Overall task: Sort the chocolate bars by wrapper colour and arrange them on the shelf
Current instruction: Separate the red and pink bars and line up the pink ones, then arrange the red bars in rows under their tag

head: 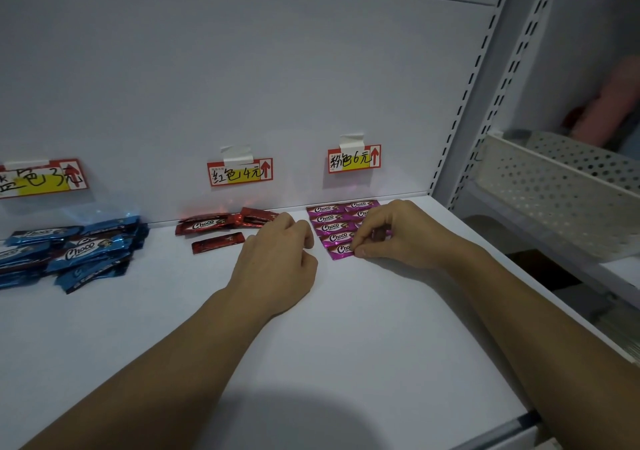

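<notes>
Along the white shelf [242, 328], three colour groups are lying in front of the back panel [242, 69]. Off to your right, a perforated basket [568, 179] is sitting on the neighbouring shelving. Far left, the blue bars [83, 252] are lying in a loose heap, overlapping and pointing in several directions.

Your left grip [277, 259] is resting on the shelf between the red and pink groups, fingers curled under, clenched with nothing showing in it. Your right grip [398, 231] is covering part of the pink bars [329, 223], which are lying flat in neat rows close to the panel, long axes running left to right, logos facing up. It is pinching the right end of the frontmost pink bar [341, 249], which is lying crosswise like the others, its left end tipping slightly toward you.

Three red bars [207, 224] are lying loosely, also running roughly left to right. Handwritten price tags [354, 159] are hanging on the panel, one above each group.
</notes>
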A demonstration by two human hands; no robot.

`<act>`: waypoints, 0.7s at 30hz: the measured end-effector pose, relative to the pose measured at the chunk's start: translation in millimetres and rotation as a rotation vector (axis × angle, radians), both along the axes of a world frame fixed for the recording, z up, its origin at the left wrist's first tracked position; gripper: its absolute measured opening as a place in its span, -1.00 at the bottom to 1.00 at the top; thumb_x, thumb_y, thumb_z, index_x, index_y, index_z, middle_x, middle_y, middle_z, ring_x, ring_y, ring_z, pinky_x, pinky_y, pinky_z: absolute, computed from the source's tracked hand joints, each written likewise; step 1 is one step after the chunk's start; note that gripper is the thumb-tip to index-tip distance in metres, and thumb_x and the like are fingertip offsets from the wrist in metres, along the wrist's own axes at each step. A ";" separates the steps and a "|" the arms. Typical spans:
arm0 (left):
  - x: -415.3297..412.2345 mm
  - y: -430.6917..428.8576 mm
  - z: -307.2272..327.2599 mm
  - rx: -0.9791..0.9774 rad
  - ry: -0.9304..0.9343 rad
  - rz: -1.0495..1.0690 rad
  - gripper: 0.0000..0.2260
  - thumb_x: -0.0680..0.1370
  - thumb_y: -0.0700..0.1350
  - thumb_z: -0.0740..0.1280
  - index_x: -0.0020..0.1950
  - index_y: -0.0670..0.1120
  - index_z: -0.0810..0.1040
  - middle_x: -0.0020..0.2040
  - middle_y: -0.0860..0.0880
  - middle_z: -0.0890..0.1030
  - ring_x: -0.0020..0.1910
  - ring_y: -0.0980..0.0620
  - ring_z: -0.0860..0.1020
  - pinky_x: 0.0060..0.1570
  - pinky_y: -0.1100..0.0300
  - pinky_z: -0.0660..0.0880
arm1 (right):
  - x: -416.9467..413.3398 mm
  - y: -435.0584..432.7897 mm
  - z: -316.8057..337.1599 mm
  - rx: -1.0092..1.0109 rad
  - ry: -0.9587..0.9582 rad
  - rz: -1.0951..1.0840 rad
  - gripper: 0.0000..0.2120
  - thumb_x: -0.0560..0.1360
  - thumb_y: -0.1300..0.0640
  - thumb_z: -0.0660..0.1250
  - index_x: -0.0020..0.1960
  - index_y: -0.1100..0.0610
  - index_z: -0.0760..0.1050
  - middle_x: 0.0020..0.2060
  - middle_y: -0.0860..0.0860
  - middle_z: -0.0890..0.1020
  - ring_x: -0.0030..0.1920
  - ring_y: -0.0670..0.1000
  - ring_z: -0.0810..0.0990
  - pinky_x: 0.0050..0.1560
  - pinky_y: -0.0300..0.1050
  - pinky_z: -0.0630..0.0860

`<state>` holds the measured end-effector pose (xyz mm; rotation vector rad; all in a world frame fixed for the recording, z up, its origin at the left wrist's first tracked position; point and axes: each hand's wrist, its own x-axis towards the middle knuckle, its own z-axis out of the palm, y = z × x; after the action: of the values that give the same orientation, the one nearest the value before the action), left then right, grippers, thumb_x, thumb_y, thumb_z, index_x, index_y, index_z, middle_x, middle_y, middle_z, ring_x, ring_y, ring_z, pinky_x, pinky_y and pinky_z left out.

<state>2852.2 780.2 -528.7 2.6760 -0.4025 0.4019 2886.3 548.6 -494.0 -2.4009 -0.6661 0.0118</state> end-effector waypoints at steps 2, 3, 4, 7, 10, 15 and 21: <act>4.8 3.7 3.0 0.081 -0.098 0.004 -0.78 0.59 -0.15 0.29 0.23 0.01 0.54 0.17 0.02 0.52 0.14 -0.01 0.48 0.17 -0.02 0.49 | -0.1 2.1 0.2 0.052 -0.039 -0.043 -0.89 0.42 0.09 0.58 -0.07 -0.01 0.72 -0.16 -0.10 0.69 -0.14 -0.03 0.63 -0.18 -0.16 0.60; 9.5 8.5 5.7 0.117 -0.151 0.029 -0.73 0.58 -0.17 0.31 0.27 0.01 0.54 0.20 0.01 0.53 0.17 -0.03 0.48 0.19 -0.03 0.47 | 0.2 3.9 0.4 0.086 -0.066 -0.064 -0.91 0.43 0.08 0.57 -0.08 -0.01 0.72 -0.18 -0.06 0.69 -0.17 0.02 0.62 -0.17 -0.08 0.58; 14.8 15.0 9.1 0.150 -0.178 0.067 -0.68 0.57 -0.18 0.33 0.32 0.02 0.53 0.24 0.01 0.53 0.20 -0.04 0.48 0.21 -0.05 0.46 | 0.8 6.0 0.9 0.111 -0.101 -0.079 -0.93 0.44 0.08 0.55 -0.08 0.00 0.71 -0.20 -0.04 0.69 -0.18 0.07 0.61 -0.16 -0.03 0.57; 26.1 32.7 14.6 0.292 -0.080 0.149 -0.53 0.59 -0.20 0.35 0.48 0.02 0.38 0.38 0.00 0.45 0.35 -0.06 0.41 0.30 -0.10 0.38 | 1.3 12.4 -0.9 0.133 -0.177 -0.103 -0.95 0.51 0.09 0.49 -0.05 0.04 0.69 -0.17 -0.06 0.68 -0.15 0.01 0.62 -0.17 -0.06 0.58; 29.2 33.7 14.9 0.416 0.016 0.148 -0.53 0.63 -0.21 0.27 0.53 0.01 0.30 0.40 -0.05 0.41 0.38 -0.09 0.37 0.34 -0.14 0.33 | -0.4 16.9 -4.5 0.116 -0.225 -0.124 -0.91 0.55 0.08 0.43 0.02 0.06 0.68 -0.14 -0.12 0.65 -0.13 -0.14 0.59 -0.22 -0.31 0.47; 38.1 31.7 21.8 0.638 0.051 0.130 -0.71 0.67 -0.18 0.13 0.39 -0.11 0.39 0.27 -0.14 0.41 0.26 -0.15 0.38 0.26 -0.13 0.34 | -5.2 31.0 -2.2 -0.077 -0.400 -0.097 -0.83 0.57 0.06 0.40 0.09 0.10 0.67 -0.10 -0.03 0.64 -0.13 -0.08 0.54 -0.08 -0.14 0.50; 38.4 35.5 30.4 0.537 0.064 0.044 -0.77 0.69 -0.15 0.11 0.33 -0.15 0.35 0.24 -0.16 0.46 0.18 -0.12 0.45 0.18 -0.02 0.41 | -15.3 43.2 13.4 -0.091 -0.536 -0.065 -0.85 0.57 0.07 0.40 0.06 0.11 0.66 -0.13 -0.04 0.64 -0.17 -0.11 0.49 -0.12 -0.20 0.44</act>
<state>2890.6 815.7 -498.2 3.2132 -0.4884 0.2432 2870.9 591.7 -480.7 -2.5246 -0.8353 -0.6610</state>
